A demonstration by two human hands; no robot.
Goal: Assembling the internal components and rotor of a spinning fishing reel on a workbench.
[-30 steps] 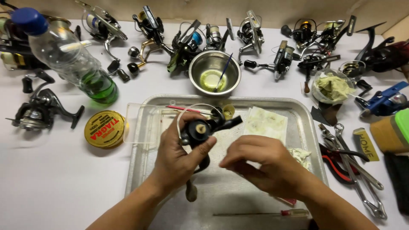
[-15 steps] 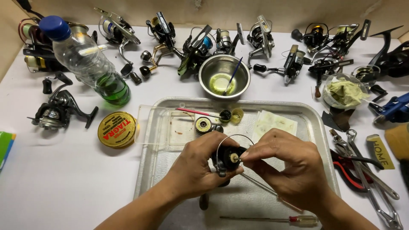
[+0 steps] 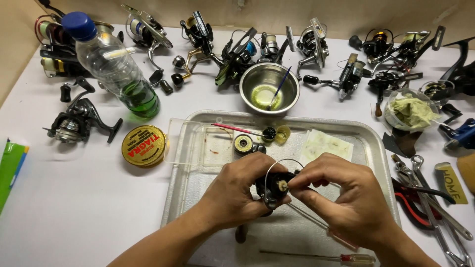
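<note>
Two hands are meeting over the metal tray (image 3: 376, 143), and only the head view is showing it. The left hand (image 3: 237, 190) is cupping a black spinning reel (image 3: 271, 189) from the left, fingers wrapped round its body, its grip pressed closed on the reel. A thin wire bail is arcing up over the reel, and the reel's pale round face is turning toward the right hand (image 3: 346, 198). That right hand is coming in from the right, its grip pinching a slim screwdriver (image 3: 316, 223); the shaft is running on a slant from the lower right up to the reel's centre, so the tool's long axis is pointing up-left into the reel. The tip looks to be touching that pale centre, though fingers are hiding part of it.

Now the containers. The tray is carrying a clear plastic lid (image 3: 198, 143), a small round spool part (image 3: 243, 144), a red-handled brush (image 3: 237, 129), a stained paper towel (image 3: 326, 144) and, near the front edge, a second screwdriver (image 3: 321, 256) lying flat. Beyond the tray, a steel bowl (image 3: 292, 79) is holding a little yellowish liquid and a thin stick. A plastic bottle (image 3: 116, 66) with green liquid at its base is leaning on the counter (image 3: 74, 198), and a yellow line spool (image 3: 144, 145) is sitting just left of the tray.
</note>
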